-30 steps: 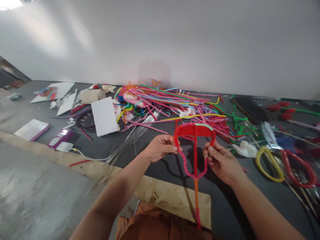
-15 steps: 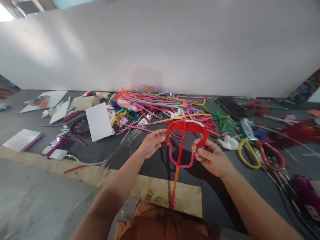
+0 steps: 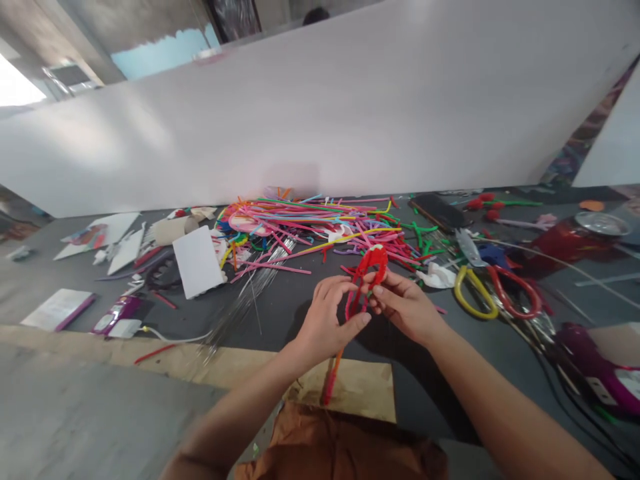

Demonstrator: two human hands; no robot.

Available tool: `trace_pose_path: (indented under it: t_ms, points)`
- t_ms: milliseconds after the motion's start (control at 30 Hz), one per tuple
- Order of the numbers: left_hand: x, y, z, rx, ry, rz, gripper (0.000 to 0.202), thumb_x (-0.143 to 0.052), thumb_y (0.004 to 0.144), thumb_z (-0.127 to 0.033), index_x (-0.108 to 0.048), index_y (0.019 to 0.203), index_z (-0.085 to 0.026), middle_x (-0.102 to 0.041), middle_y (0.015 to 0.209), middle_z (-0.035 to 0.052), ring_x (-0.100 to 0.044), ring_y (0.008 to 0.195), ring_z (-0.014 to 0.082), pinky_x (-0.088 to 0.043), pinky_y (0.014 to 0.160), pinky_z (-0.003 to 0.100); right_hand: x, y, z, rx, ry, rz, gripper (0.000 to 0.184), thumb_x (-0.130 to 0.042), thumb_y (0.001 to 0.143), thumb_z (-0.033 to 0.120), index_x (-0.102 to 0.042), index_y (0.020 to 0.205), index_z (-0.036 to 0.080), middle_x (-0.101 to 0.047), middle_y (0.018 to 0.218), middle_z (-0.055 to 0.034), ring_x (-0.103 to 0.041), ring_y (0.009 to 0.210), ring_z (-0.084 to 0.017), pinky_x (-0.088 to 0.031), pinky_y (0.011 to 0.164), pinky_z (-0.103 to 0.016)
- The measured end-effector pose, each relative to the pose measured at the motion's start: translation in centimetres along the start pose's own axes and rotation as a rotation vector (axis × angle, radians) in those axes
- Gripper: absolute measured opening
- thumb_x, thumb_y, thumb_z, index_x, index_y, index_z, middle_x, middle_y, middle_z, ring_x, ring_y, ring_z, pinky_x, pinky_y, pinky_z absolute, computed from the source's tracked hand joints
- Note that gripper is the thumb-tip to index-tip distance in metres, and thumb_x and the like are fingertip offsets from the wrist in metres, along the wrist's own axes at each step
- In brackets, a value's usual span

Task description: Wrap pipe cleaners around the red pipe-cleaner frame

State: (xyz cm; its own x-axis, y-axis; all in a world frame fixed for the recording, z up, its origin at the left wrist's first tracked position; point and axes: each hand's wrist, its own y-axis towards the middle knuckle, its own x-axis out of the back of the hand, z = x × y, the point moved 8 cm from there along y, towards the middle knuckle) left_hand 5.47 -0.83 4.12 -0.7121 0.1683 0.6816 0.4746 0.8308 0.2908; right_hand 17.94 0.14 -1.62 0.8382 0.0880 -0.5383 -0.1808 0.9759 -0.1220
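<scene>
A pipe-cleaner shape (image 3: 376, 257), red on top with a pink loop below and a pale strip along its upper edge, is held up above the dark table, turned nearly edge-on. Its thin orange and pink stem (image 3: 332, 381) slants down toward me. My right hand (image 3: 407, 307) pinches the red side between thumb and fingers. My left hand (image 3: 327, 317) curls around the lower left of the loop, thumb stretched across it and apart from the index finger. The left fingertips are partly hidden behind the piece.
Loose pipe cleaners (image 3: 320, 217) lie heaped at the back, beside thin metal wires (image 3: 250, 293). Scissors with yellow and red handles (image 3: 515, 293), a red can (image 3: 565, 243) and a purple glue gun (image 3: 595, 373) are at right. A white card (image 3: 199, 262) lies left; a white panel (image 3: 320, 120) stands behind.
The pipe-cleaner shape has turned from facing me to nearly edge-on. My left hand has moved right, close to my right hand. The view has shifted slightly.
</scene>
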Motion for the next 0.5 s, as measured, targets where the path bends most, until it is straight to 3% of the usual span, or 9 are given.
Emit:
trace_pose_path:
  t_ms: [133,300,400,500]
  points:
    - [0.7,1.5,-0.6,-0.020,-0.062,-0.080,0.027,-0.057,0.083,-0.032,-0.057,0.107,-0.019,-0.057,0.116,0.0103,-0.049,0.113,0.0217,-0.035,0.099,0.036,-0.2,-0.1,0.0,0.035,-0.069,0.049,0.025,-0.073,0.071,0.033,-0.069,0.094,0.023,-0.064,0.074,0.0007,-0.054,0.058,-0.009,-0.044,0.053,-0.022]
    - [0.2,3.1,-1.1,0.008,-0.160,-0.067,0.021,-0.059,0.081,-0.033,-0.062,0.097,-0.020,-0.063,0.103,0.0075,-0.054,0.103,0.0218,-0.039,0.092,0.034,-0.6,-0.2,0.4,0.105,-0.247,0.098,0.016,-0.069,0.075,0.035,-0.068,0.081,0.020,-0.059,0.064,0.0031,-0.051,0.055,-0.008,-0.043,0.053,-0.022]
    - [-0.4,3.5,-0.7,0.082,-0.238,-0.053,0.019,-0.064,0.077,-0.033,-0.064,0.090,-0.020,-0.064,0.095,0.0050,-0.058,0.091,0.0198,-0.043,0.085,0.031,-1.1,-0.3,0.9,0.132,-0.334,0.107,0.019,-0.069,0.074,0.038,-0.067,0.073,0.019,-0.058,0.062,0.0029,-0.050,0.054,-0.009,-0.042,0.053,-0.023]
    - [-0.5,3.6,0.7,0.240,-0.404,-0.052,0.018,-0.063,0.077,-0.032,-0.064,0.089,-0.018,-0.064,0.092,0.0038,-0.059,0.085,0.0172,-0.047,0.078,0.029,-0.6,-0.4,1.4,0.127,-0.395,0.031,0.023,-0.071,0.071,0.040,-0.069,0.080,0.020,-0.061,0.064,0.0015,-0.051,0.054,-0.010,-0.042,0.052,-0.024]
